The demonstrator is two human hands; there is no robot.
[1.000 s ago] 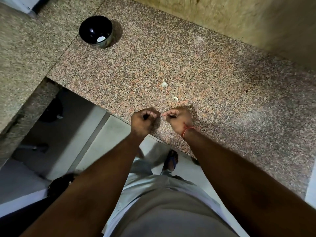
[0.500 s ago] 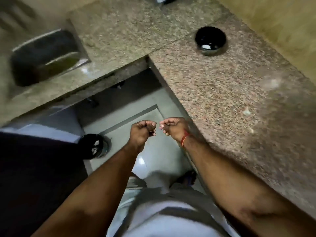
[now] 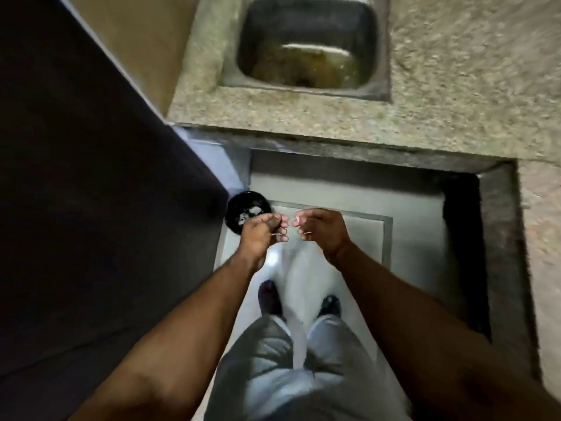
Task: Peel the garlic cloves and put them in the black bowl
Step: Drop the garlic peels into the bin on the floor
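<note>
Both hands are held over the floor, a small gap between their fingertips. My left hand [image 3: 262, 235] has its fingers curled and pinches a thin pale sliver of garlic peel [image 3: 275, 234]. My right hand [image 3: 321, 230] is curled too and pinches a small pale garlic clove [image 3: 299, 220], with another thin sliver sticking out below its fingers. The black bowl and the loose cloves on the counter are out of view.
A round black bin [image 3: 243, 208] with pale scraps inside stands on the floor just beyond my left hand. A steel sink [image 3: 306, 44] is set in the speckled counter [image 3: 455, 86] ahead. A dark wall or door [image 3: 91, 177] fills the left side. My feet are below.
The view has swung left from the counter with the black bowl to the sink and floor. My hands left the counter edge, moved over the floor near the bin, and drew slightly apart.
</note>
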